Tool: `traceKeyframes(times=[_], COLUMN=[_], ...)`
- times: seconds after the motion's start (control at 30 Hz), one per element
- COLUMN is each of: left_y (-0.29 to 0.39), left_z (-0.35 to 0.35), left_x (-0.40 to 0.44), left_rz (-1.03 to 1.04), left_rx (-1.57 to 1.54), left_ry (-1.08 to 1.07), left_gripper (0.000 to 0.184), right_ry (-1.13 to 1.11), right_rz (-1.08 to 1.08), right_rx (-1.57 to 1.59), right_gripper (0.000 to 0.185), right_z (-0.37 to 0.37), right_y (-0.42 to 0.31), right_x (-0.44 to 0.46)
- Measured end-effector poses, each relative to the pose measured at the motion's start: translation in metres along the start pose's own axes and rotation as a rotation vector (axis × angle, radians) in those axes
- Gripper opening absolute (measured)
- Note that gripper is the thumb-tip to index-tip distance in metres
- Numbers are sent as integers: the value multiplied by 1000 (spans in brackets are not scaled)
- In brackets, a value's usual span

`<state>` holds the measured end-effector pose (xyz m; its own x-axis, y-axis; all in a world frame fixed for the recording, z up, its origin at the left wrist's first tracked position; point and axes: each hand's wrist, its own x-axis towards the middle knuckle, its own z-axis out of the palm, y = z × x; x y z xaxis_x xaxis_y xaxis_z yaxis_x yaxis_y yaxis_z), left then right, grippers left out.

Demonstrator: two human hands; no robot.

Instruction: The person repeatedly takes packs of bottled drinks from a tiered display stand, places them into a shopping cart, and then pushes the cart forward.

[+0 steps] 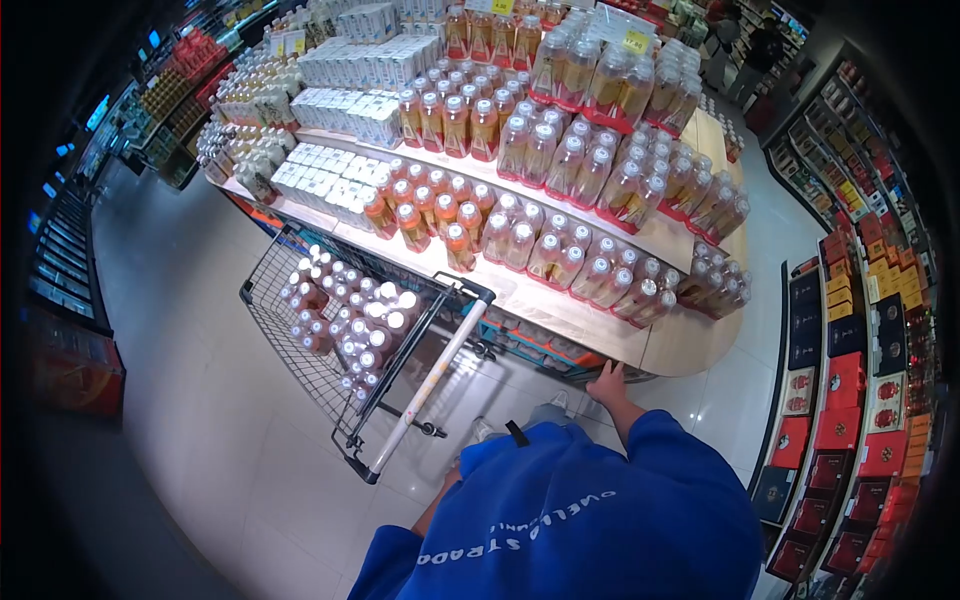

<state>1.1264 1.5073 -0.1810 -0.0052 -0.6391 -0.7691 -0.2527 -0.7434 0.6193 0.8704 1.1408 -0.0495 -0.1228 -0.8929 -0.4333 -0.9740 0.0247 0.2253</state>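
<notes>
My right hand (606,382) is at the lower edge of the wooden display stand (660,345), its fingers touching or close to the edge. My left hand is hidden beside the blue top; only part of that forearm (436,508) shows. In front of me stands a wire shopping cart (290,345) with a white handle bar (425,392). Several white-capped bottles (375,330) lie grouped inside it. Above the cart, orange-labelled bottles (458,245) and shrink-wrapped packs of clear-capped bottles (565,260) stand on the lowest tier.
White cartons (325,180) fill the display's left tiers. Shelves with red gift boxes (838,428) run along the right. A low red case (75,370) stands far left. People (760,50) are at the top right. Pale tiled floor (230,440) surrounds the cart.
</notes>
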Motion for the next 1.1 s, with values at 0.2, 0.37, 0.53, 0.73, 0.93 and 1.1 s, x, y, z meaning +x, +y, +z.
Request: traceKeyframes(times=[0.2,0.37,0.53,0.73,0.93,1.1], left_y=[-3,-3,-3,4,23,48], left_z=[-10,-18,-23,-30,-39,-47], left_x=[0,2,2,3,13,22], left_rz=[-13,-18,-28,-51,-87,-135], left_rx=[8,6,4,1,2,-2], left_ry=[0,7,12,30,53,88], left_gripper=[35,36,36,37,38,38], right_ry=[-55,-74,-83,-99,61,238], right_rz=[12,-6,-12,-30,-269,-427], right_rx=[41,92,118,190,197,203], right_gripper=[102,99,99,95,71,56], right_z=[13,38,45,17,4,-21], right_y=[-7,3,7,-5,-11,-31], right_x=[-30,-35,-32,-36,-13,12])
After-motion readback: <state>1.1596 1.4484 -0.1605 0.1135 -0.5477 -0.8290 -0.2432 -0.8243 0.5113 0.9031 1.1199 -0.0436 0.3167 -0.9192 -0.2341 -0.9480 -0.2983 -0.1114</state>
